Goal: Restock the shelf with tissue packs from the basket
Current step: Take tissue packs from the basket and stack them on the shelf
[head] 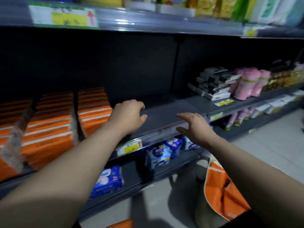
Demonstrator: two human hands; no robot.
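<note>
Hands first: my left hand point(130, 112) hangs over the bare stretch of shelf point(164, 111), fingers loosely curled with nothing in them. My right hand point(195, 125), just to its right, lies spread and empty at the shelf's front edge. Left of my left hand stand rows of orange tissue packs point(49, 129), pressed close together; the gap under both hands is, I judge, the place to fill. I take it I am between packs, with nothing to set down. Below and right of my right hand sits the basket point(205, 183), with more orange packs point(220, 191) inside. Next I must reach down there and grip one. Beneath both hands, one level down, lie blue packs point(158, 155).
</note>
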